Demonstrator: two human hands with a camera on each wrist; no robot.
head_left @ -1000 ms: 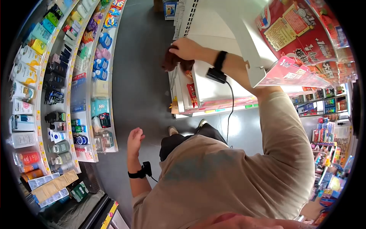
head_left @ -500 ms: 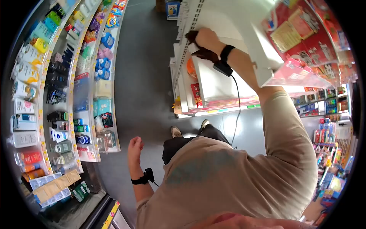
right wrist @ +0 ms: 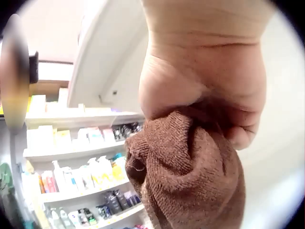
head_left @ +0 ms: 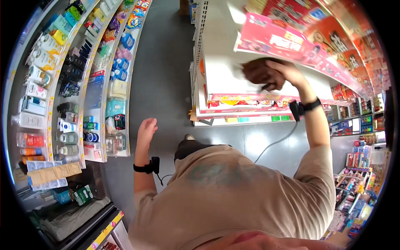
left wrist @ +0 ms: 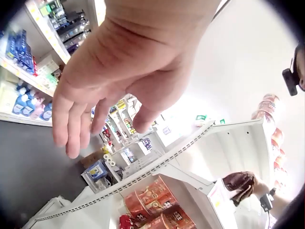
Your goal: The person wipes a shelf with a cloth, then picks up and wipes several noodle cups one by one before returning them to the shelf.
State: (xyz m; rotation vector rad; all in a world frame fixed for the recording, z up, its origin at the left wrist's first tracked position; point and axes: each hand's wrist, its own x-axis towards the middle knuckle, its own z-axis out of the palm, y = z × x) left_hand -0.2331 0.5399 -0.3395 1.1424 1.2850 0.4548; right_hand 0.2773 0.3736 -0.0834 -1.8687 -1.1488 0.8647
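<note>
Brown cloth [head_left: 260,73] bunched in the right hand, over a white shelf

The right hand [head_left: 291,74] grips the cloth with its fingers curled into the fabric. In the right wrist view a thick fold bulges out from the grasp and hangs loose, its ribbed weave plain to see. From the head the cloth is blurred; it lies over the white shelf [head_left: 225,81], and whether it touches the board I cannot tell. A black strap [head_left: 311,105] with a small camera circles that wrist, and a cable [head_left: 275,143] runs down from it.

Just above the cloth runs a pink printed strip [head_left: 287,39], with red packages [head_left: 287,10] behind it. Bright packs [head_left: 231,102] show below the shelf's front edge.

The left hand [head_left: 146,131] is well apart from the cloth, over the grey floor [head_left: 162,83]. Its fingers are relaxed and slightly bent, the thumb spread away from them. Beyond it stands a tiered shelf unit [head_left: 51,125] with bottles and boxes. A beige shirt [head_left: 241,191] fills the foreground.
</note>
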